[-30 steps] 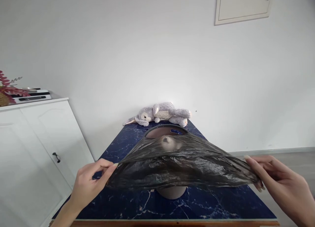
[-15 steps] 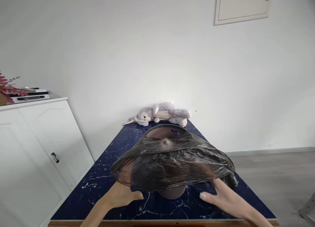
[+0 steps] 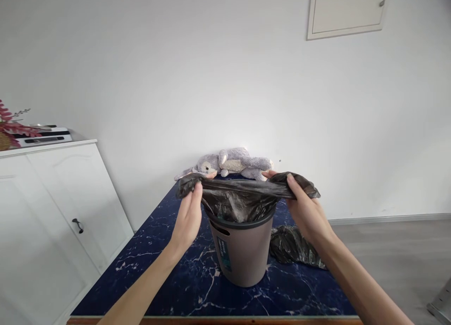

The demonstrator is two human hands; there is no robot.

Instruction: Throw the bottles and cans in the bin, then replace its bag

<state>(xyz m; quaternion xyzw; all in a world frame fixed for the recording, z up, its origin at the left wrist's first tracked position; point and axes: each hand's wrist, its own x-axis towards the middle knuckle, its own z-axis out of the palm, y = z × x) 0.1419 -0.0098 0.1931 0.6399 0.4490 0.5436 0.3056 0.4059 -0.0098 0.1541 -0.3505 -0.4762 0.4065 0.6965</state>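
A grey-brown plastic waste bin (image 3: 243,252) stands upright in the middle of a dark blue marble-patterned table (image 3: 176,287). A black plastic bag (image 3: 239,198) is stretched across the bin's mouth and hangs down inside it. My left hand (image 3: 190,212) pinches the bag's edge at the bin's left rim. My right hand (image 3: 303,205) grips the bag's edge at the right rim. Both hands are closed on the plastic. Another crumpled piece of black bag (image 3: 294,245) lies on the table right of the bin.
A grey plush rabbit (image 3: 229,163) lies at the table's far end against the white wall. A white cabinet (image 3: 52,207) stands to the left with a plant and a flat device on top. Grey floor shows to the right.
The bag, first held spread wide in front of the bin, has been brought forward and down onto the bin's mouth. Both hands moved inward to the rim.
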